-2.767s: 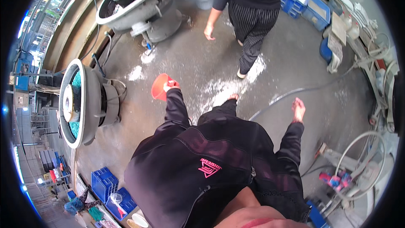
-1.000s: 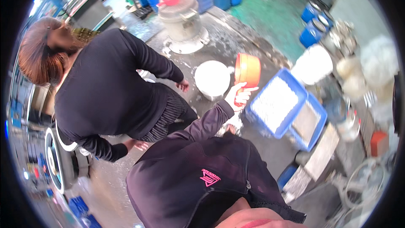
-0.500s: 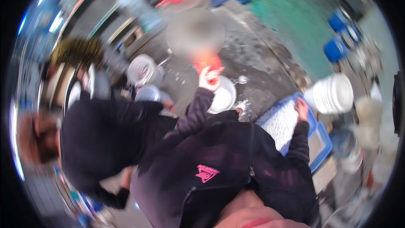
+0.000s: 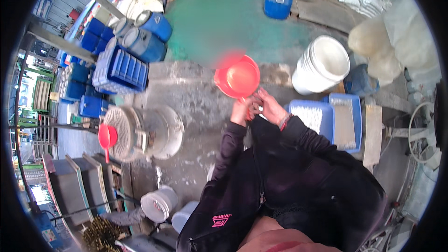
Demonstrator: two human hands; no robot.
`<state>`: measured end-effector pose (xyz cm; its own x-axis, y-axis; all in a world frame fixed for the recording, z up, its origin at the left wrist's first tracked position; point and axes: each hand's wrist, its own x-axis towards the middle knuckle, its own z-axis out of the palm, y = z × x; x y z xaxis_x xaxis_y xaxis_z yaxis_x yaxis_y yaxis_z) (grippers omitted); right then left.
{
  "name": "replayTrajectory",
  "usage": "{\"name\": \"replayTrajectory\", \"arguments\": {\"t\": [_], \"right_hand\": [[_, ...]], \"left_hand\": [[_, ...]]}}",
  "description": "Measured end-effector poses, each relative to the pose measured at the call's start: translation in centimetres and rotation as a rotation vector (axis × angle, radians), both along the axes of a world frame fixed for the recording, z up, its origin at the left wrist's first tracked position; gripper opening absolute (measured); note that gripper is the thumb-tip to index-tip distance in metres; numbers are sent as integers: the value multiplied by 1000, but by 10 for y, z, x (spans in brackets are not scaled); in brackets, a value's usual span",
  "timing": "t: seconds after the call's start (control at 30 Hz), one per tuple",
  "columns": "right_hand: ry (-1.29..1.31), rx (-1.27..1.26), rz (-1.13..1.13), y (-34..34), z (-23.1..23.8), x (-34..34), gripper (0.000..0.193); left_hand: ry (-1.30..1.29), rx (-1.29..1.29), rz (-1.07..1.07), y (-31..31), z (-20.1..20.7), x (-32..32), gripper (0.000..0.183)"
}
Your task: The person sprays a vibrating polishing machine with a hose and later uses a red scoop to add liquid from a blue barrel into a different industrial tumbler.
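Observation:
A red plastic dipper (image 4: 239, 78) is out in front of my body, its round bowl facing up and its handle toward me. My left hand (image 4: 240, 111) is closed around the handle. Against it, my right hand (image 4: 272, 107) has its fingers curled at the same handle, close under the bowl; they partly hide the grip. The bowl looks pale inside, and I cannot make out any contents. Just right of my right forearm, a blue tray (image 4: 332, 120) holds white granular material.
A second blue tray (image 4: 358, 126) and stacked white buckets (image 4: 310, 72) are at right. Left stands a round metal machine (image 4: 161, 133) with another red dipper (image 4: 107, 135) on its perforated top. Blue crates (image 4: 123, 72) and drums (image 4: 278, 2) lie farther off. A patterned sleeve (image 4: 100, 233) shows lower left.
My view has turned to the right, and the co-worker in black has left it. My right hand has come off the blue tray's rim to the dipper, which is now in front of me.

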<state>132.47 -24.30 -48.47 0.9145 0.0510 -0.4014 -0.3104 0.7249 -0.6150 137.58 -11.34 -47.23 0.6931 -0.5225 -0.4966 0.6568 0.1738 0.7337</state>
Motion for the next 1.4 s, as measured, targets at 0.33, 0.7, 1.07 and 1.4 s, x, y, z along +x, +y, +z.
{"name": "replayTrajectory", "arguments": {"t": [0.33,0.7,1.07,1.4], "right_hand": [[-70,131,-328,-130,20,248,30],[238,-291,-998,-309,0,399,53],[242,381,-1326,-444,-79,391,42],[103,538,-1371,-591,-264,518,56]], "left_hand": [[-316,109,-417,-140,19,262,23],[-586,608,-519,-198,47,554,69],[-575,498,-419,-323,84,767,44],[-393,269,-514,-576,-72,909,45]]}}
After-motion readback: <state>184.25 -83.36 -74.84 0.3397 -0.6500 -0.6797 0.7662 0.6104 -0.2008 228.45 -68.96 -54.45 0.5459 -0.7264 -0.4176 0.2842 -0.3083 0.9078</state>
